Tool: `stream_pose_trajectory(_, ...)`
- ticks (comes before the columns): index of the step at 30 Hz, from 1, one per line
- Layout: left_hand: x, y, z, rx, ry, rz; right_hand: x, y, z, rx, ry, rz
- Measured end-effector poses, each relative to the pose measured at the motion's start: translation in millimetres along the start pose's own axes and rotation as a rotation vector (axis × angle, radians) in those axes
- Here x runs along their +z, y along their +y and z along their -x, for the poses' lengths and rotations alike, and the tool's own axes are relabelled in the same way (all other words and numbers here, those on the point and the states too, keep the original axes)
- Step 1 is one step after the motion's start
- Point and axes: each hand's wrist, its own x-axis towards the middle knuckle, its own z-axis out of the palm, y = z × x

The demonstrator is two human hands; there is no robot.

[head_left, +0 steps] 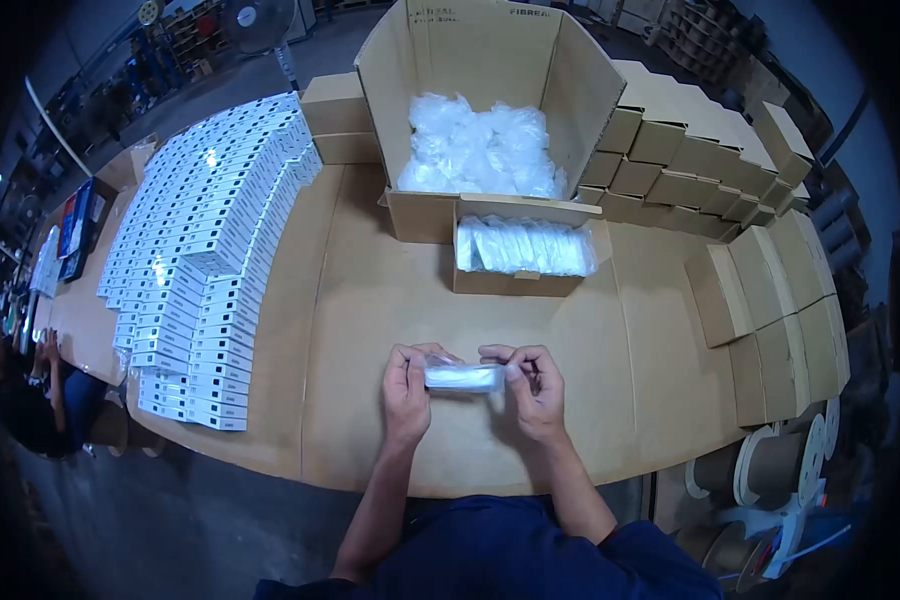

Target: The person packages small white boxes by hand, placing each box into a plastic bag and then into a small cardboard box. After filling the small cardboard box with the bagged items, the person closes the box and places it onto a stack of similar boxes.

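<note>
A small white item in a clear plastic bag (463,378) is held level between my two hands, over the cardboard-covered table. My left hand (407,390) is closed around the bag's left end, thumb in front and fingers behind. At the other end, my right hand (537,392) has its fingers curled and its thumb and fingertips pinching the bag's edge, slightly blurred. Beyond the hands stands an open cardboard box (515,284) with a row of similar white bagged items (525,247). What exactly is inside the held bag cannot be made out.
A large open carton (435,215) holding clear plastic bags (485,150) stands behind the small box. Stacked white labelled boxes (205,250) fill the left side. Brown cardboard boxes (770,320) line the right. Another person (35,385) sits at far left; spools (780,465) lie lower right.
</note>
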Motion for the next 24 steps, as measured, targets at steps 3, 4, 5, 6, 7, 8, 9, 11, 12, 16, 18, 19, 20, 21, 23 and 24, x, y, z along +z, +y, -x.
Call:
stream_pose_trajectory(3, 4.0, -9.5, 2.6, -0.074, -0.006, -0.058, 19.7, 17.1, 3.6, -0.172, 0.23, 0.265)
stream_pose_trajectory(4, 7.4, -13.7, 4.3, -0.079, 0.006, -0.004, 24.2, 21.7, 3.2, -0.159, 0.322, 0.257)
stream_pose_trajectory(5, 12.0, -18.6, 7.1, -0.082, 0.017, 0.05, 28.4, 25.5, 2.0, -0.147, 0.415, 0.247)
stream_pose_trajectory(6, 16.7, -21.7, 9.7, -0.084, 0.029, 0.103, 31.3, 27.3, 0.3, -0.136, 0.505, 0.236)
stream_pose_trajectory(7, 21.4, -20.4, 14.0, -0.078, 0.004, 0.244, 33.0, 25.7, -3.2, -0.139, 0.55, 0.237)
stream_pose_trajectory(8, 22.2, -23.2, 16.4, -0.053, -0.019, 0.152, 32.2, 24.5, -5.0, -0.138, 0.576, 0.234)
stream_pose_trajectory(9, 22.8, -25.7, 18.1, -0.028, -0.043, 0.06, 29.7, 23.2, -6.0, -0.136, 0.602, 0.231)
stream_pose_trajectory(11, 28.6, -28.7, 27.0, 0.063, -0.061, -0.257, 26.3, 19.8, -9.8, -0.093, 0.66, 0.178)
stream_pose_trajectory(12, 28.6, -27.9, 29.7, 0.014, -0.056, -0.323, 25.8, 19.3, -10.1, -0.09, 0.647, 0.168)
stream_pose_trajectory(16, 35.3, -21.8, 29.6, -0.104, 0.048, -0.477, 23.9, 17.1, -9.1, -0.003, 0.567, 0.024)
stream_pose_trajectory(18, 28.2, -25.1, 22.4, -0.121, 0.069, -0.465, 22.9, 14.9, -10.4, 0.06, 0.51, -0.112)
stream_pose_trajectory(19, 27.9, -21.3, 20.4, -0.113, 0.052, -0.424, 21.8, 13.4, -9.1, 0.084, 0.486, -0.183)
stream_pose_trajectory(20, 29.1, -16.7, 20.4, -0.135, 0.046, -0.436, 21.1, 11.5, -7.4, 0.11, 0.464, -0.254)
stream_pose_trajectory(21, 30.0, -13.3, 19.7, -0.156, 0.039, -0.447, 21.4, 8.3, -6.9, 0.105, 0.47, -0.283)
stream_pose_trajectory(23, 30.6, -7.5, 18.1, -0.197, 0.017, -0.408, 23.0, 0.7, -6.3, 0.092, 0.484, -0.343)
stream_pose_trajectory(24, 31.2, -5.4, 17.8, -0.219, 0.0, -0.355, 22.3, -2.8, -6.7, 0.133, 0.474, -0.367)
